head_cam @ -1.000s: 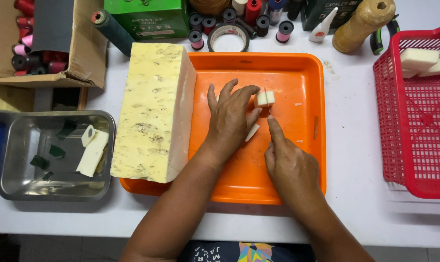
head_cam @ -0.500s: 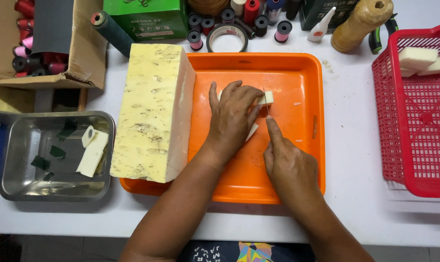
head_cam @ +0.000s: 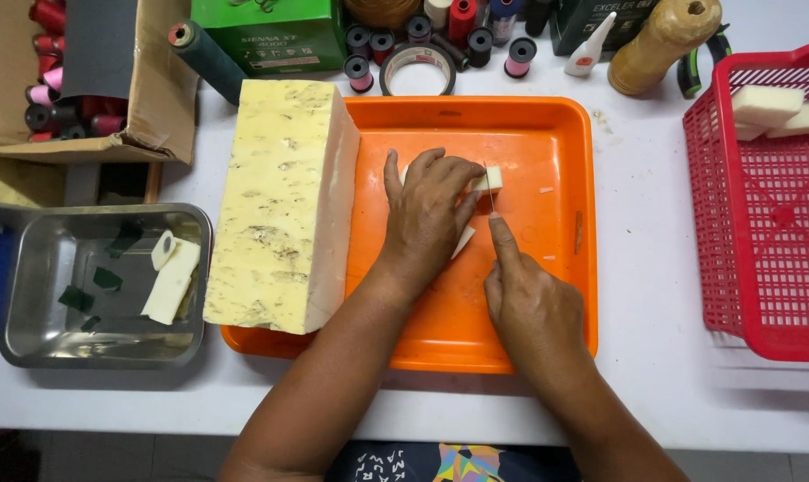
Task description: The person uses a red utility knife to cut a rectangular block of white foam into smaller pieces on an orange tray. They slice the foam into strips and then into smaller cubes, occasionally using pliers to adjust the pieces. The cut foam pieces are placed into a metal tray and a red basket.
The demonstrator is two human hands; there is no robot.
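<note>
Left hand lies flat, fingers together, pinning a small white soap piece on the orange tray; a second ago two cut ends showed past the fingertips, now one, so the hand has slid over the piece for another slice. Right hand is closed on a thin blade, forefinger stretched along it, edge at the exposed end. The piece is pale, square-cut, mid-tray, beside the big yellow speckled block.
</note>
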